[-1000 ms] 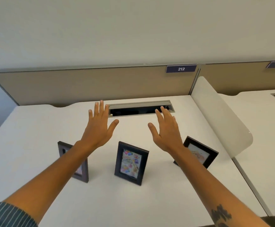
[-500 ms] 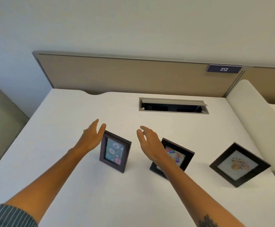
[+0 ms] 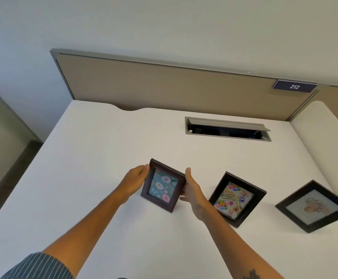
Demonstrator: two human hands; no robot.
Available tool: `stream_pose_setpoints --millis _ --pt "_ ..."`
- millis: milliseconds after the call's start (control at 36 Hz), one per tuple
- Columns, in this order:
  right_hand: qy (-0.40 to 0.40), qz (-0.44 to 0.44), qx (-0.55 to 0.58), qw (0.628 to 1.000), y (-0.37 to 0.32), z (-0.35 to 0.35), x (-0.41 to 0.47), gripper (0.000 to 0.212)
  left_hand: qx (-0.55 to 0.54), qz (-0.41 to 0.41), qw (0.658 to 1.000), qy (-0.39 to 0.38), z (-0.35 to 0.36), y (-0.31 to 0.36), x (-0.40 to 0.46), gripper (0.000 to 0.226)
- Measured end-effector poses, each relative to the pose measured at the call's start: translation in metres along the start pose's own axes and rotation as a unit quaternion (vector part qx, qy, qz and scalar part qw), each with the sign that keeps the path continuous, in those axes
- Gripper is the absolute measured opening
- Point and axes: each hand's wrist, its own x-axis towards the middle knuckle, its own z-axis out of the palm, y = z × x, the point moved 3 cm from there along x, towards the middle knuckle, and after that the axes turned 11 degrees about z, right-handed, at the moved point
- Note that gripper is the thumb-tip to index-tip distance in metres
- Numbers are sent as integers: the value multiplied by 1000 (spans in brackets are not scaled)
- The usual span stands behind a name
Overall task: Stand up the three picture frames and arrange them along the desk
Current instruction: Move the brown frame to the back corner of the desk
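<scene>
Three dark picture frames stand on the white desk. The left one, a donut-print frame, is upright and held from both sides: my left hand presses its left edge and my right hand grips its right edge. To its right stands a birthday-picture frame, leaning back, partly behind my right wrist. Farthest right is a pale-picture frame, also leaning back, near the desk's right side.
A grey cable hatch is open at the back middle of the desk. A beige partition with a "212" label runs along the back. A white side divider borders the right. The desk's left edge drops to the floor.
The view has swung left. My hands, spread open above the frames before, have come down and closed on the two sides of the donut-print frame.
</scene>
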Motion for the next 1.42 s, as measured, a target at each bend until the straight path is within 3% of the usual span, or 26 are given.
stream_pose_setpoints --millis 222,500,722,1000,1417 --pt "-7 -14 55 998 7 5 8 109 -16 4 1000 -13 2 -4 1 61" --pt "-8 -20 39 999 -18 15 12 98 -12 24 999 17 -17 1 6 64" --pt "-40 -32 -1 999 -75 44 26 95 -30 25 996 76 -61 9 21 53" --pt "-75 -39 -51 995 -161 114 59 92 -38 19 986 158 -143 5 46 56" --pt "-117 -30 -87 989 -286 237 174 91 -52 4 972 228 -281 -32 142 49"
